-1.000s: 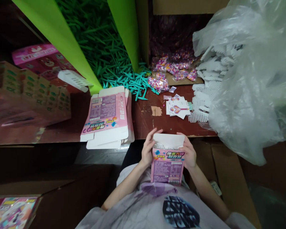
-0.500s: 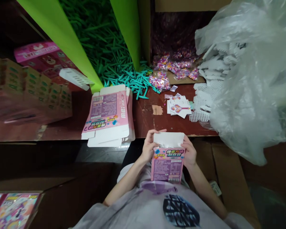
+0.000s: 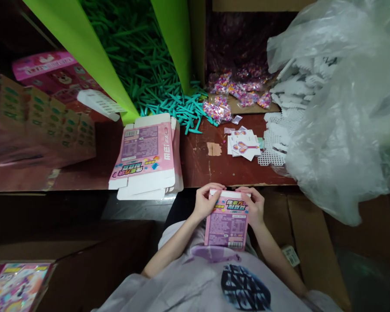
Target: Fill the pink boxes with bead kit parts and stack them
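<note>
I hold a small pink printed box (image 3: 226, 225) upright against my lap, just below the table's front edge. My left hand (image 3: 205, 203) grips its upper left corner, with fingers curled over the top. My right hand (image 3: 254, 206) grips the upper right corner the same way. The white top flap is folded down under my fingers. A stack of flattened pink boxes (image 3: 147, 157) lies on the table to the left of my hands.
On the red-brown table (image 3: 201, 162) lie printed cards (image 3: 243, 146), white pegboard pieces (image 3: 272, 147), bags of coloured beads (image 3: 218, 111) and a heap of teal plastic sticks (image 3: 169, 99). A big clear plastic bag (image 3: 341, 108) fills the right. Green cardboard walls (image 3: 94, 69) stand behind.
The box's white top flap stood open a second ago; it is now folded shut under my fingers, and both hands have closed in over the top.
</note>
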### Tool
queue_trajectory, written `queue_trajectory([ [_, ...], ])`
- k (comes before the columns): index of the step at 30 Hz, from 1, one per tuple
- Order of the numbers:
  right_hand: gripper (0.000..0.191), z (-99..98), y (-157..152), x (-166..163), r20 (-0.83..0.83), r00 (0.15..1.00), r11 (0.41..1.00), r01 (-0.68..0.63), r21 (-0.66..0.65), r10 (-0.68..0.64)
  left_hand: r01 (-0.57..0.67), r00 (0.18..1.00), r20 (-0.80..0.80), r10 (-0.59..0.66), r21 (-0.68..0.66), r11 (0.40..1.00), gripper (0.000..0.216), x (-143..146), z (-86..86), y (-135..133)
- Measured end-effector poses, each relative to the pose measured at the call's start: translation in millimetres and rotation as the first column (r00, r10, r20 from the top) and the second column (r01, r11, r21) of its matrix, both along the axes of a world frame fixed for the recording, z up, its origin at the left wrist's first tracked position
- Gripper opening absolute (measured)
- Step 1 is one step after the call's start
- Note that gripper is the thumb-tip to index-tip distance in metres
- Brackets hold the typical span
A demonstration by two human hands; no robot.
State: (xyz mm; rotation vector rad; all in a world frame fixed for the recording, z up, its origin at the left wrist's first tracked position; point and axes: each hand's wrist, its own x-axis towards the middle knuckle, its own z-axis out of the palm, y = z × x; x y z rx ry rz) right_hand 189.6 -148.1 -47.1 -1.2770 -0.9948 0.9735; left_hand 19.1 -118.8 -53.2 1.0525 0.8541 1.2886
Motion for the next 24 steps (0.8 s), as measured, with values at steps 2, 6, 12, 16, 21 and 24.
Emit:
queue_trajectory([
  [2, 0.006, -2.0, 0, 2, -0.047, 0.998, 0.999, -0.035, 0.015, 0.035, 0.019, 0.998, -0.052, -0.019, -0.008, 1.000, 0.020, -3, 1.3, -1],
  [6, 0.009, 0.7, -3, 13, -0.012, 0.982, 0.979, -0.185, 0.087, 0.187, 0.074, 0.991, -0.119, -0.066, 0.066, 0.995, 0.023, -12, 2.7, -7],
  [12, 0.016, 13.5, -10, 35, 0.389, 0.875, 0.908, -0.379, 0.179, 0.288, 0.171, 0.962, -0.250, -0.107, 0.253, 0.952, 0.018, -28, 6.6, -15],
  [16, 0.017, 25.7, -16, 39, 0.563, 0.762, 0.846, -0.497, 0.193, 0.320, 0.233, 0.932, -0.332, -0.144, 0.246, 0.941, 0.020, -34, 20.9, -22],
  [21, 0.013, 34.2, -23, 36, 0.659, 0.679, 0.802, -0.567, 0.190, 0.324, 0.222, 0.872, -0.489, -0.031, 0.338, 0.914, 0.016, -40, 36.5, -35],
  [24, 0.020, 31.7, -21, 31, 0.667, 0.666, 0.801, -0.573, 0.172, 0.333, 0.175, 0.845, -0.533, 0.044, 0.353, 0.919, 0.019, -43, 41.8, -38],
])
